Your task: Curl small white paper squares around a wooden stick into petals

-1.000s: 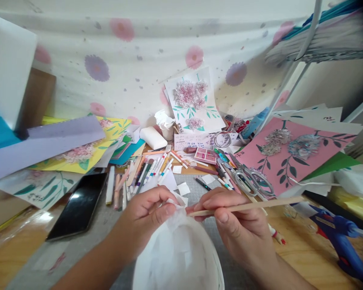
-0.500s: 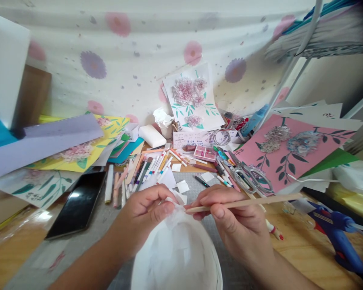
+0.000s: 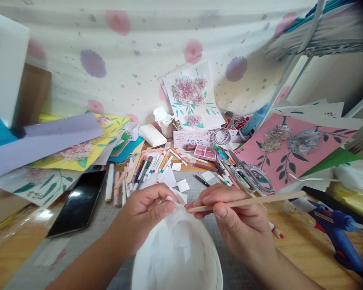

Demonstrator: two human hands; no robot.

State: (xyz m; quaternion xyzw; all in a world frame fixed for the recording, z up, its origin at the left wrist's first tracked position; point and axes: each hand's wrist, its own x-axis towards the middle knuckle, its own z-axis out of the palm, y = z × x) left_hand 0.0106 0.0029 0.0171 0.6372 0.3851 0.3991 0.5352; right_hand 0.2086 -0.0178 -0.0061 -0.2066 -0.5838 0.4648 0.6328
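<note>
My left hand (image 3: 145, 213) pinches a thin white piece of tissue paper (image 3: 176, 216) between thumb and fingers. A flat wooden stick (image 3: 269, 199) is gripped in my right hand (image 3: 242, 225), its narrow end pointing left at the tissue. Whether the tip touches the paper, I cannot tell. Below both hands stands a white bowl (image 3: 216, 257), with pale sheets lying inside it. Small white paper squares (image 3: 183, 185) lie on the grey mat just beyond my fingers.
Markers (image 3: 151, 169), scissors (image 3: 251, 179) and a pink palette (image 3: 205, 152) crowd the table ahead. On the left lies a black phone (image 3: 77, 203); on the right, a blue glue gun (image 3: 335, 229). Flower pictures on yellow (image 3: 115, 129) and pink paper (image 3: 317, 161) flank the space.
The wooden stick and my right hand have shifted very slightly to the right. My left hand keeps its pinch on the tissue paper in nearly the same place.
</note>
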